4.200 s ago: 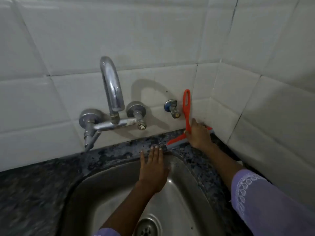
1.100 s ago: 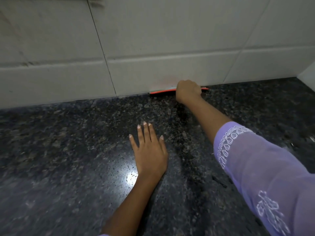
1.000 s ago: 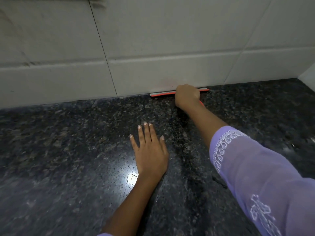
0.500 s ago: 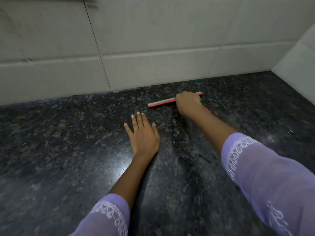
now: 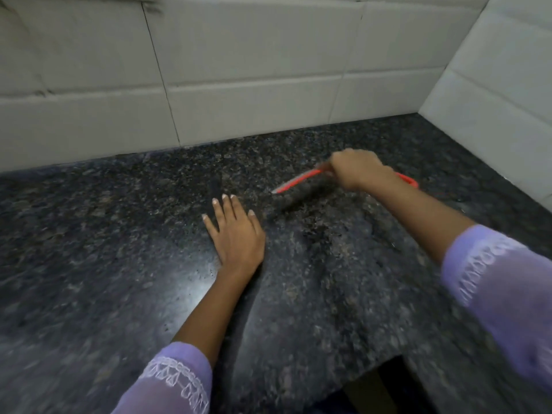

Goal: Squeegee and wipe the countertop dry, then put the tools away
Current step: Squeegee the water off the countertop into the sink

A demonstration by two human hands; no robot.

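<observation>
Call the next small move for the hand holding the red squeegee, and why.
Probably draw the squeegee on toward the countertop's front edge: the right hand grips it mid-counter, clear of the tiled wall, while the left hand lies flat on the granite countertop.

Left hand (image 5: 236,234) flat on the worktop (image 5: 89,249) at frame centre; right hand (image 5: 357,168) with squeegee (image 5: 298,182) to its upper right; tiled wall (image 5: 239,70) behind.
</observation>
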